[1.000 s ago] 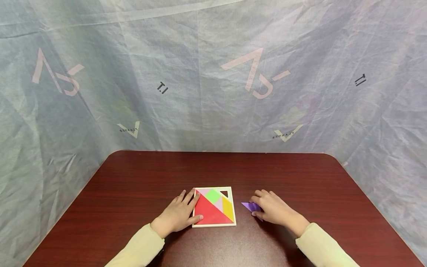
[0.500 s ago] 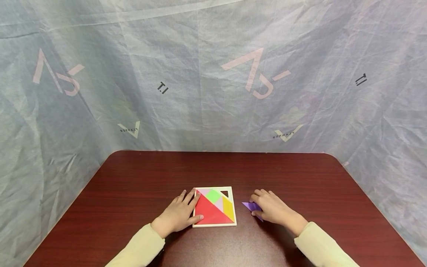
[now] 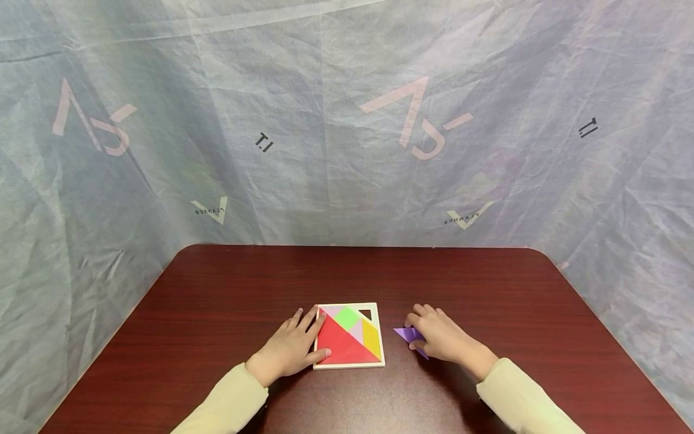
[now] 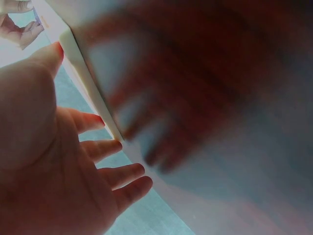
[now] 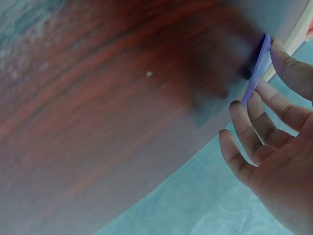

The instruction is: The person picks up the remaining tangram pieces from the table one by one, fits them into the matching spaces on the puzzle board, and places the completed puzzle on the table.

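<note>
My left hand (image 3: 290,346) rests with spread fingers on the left side of a shallow square tangram tray (image 3: 347,366). Inside the tray lie a large red area (image 3: 344,343), a green square (image 3: 347,317), a yellow parallelogram (image 3: 371,337) and pink triangles (image 3: 356,330). Its upper right corner has a dark triangular cutout. To the right of the tray, my right hand (image 3: 441,334) pinches a purple triangle (image 3: 405,334) between thumb and fingers. In the right wrist view, the purple triangle (image 5: 259,68) appears edge-on, close to the tabletop; whether it touches is unclear.
The dark red wooden table (image 3: 347,271) has rounded far corners. Grey printed cloth (image 3: 325,150) hangs behind it and along both sides. A short stretch of tabletop separates the tray from the purple piece.
</note>
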Action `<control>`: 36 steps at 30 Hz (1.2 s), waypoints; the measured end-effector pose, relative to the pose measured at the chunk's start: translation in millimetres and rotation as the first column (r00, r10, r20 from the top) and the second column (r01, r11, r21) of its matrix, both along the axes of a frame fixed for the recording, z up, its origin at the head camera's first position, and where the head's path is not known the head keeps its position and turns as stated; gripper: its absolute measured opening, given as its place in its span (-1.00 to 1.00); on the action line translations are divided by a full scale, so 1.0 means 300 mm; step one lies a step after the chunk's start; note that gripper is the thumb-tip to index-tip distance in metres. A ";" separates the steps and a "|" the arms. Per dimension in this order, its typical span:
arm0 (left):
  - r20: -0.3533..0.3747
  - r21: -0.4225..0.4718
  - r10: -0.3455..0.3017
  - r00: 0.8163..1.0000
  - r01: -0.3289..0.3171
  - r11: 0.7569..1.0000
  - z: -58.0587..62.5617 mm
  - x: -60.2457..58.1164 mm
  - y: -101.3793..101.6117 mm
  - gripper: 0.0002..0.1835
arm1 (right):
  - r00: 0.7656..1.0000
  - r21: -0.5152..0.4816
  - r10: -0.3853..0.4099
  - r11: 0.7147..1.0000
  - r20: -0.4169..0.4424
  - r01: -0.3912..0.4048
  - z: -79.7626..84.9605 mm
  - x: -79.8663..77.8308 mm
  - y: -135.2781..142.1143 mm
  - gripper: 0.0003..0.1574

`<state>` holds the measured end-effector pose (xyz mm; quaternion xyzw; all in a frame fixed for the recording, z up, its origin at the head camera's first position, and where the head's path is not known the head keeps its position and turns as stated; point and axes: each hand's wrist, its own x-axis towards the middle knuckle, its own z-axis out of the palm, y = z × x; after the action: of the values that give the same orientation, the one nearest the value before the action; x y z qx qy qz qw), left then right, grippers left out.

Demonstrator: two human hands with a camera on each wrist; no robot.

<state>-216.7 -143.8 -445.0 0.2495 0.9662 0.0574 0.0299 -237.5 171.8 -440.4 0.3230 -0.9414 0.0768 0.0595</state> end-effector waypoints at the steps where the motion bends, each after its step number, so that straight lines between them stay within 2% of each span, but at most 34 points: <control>1: -0.002 0.000 0.000 1.000 0.000 1.000 0.000 0.000 0.000 -0.22 | 1.000 -0.001 0.004 1.000 -0.002 -0.004 0.001 0.000 -0.001 -0.67; 9: 0.003 0.004 0.002 1.000 -0.002 1.000 0.002 0.002 0.000 -0.22 | 0.998 0.012 0.035 0.999 -0.047 -0.035 0.002 0.004 -0.003 -0.71; 17: 0.006 0.006 0.004 1.000 -0.004 1.000 0.009 0.009 0.002 -0.23 | 0.996 0.020 0.027 0.999 -0.081 -0.025 0.000 0.002 -0.009 -0.76; 27: 0.013 0.015 0.001 1.000 -0.002 1.000 0.011 0.010 0.003 -0.23 | 0.983 0.041 0.055 0.998 -0.174 -0.049 0.004 0.000 -0.016 -0.80; 31: 0.007 0.014 0.000 1.000 0.000 1.000 0.008 0.009 0.002 -0.23 | 0.980 0.030 0.095 0.995 -0.177 -0.091 0.003 -0.004 -0.015 -0.80; 36: 0.015 0.013 0.004 1.000 -0.005 1.000 0.008 0.010 0.001 -0.23 | 0.983 -0.021 0.130 0.991 -0.128 -0.133 0.005 -0.007 -0.011 -0.77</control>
<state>-213.8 -143.4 -442.4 0.2470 0.9661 0.0659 0.0354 -239.6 168.4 -438.9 0.3878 -0.9111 0.0736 0.1187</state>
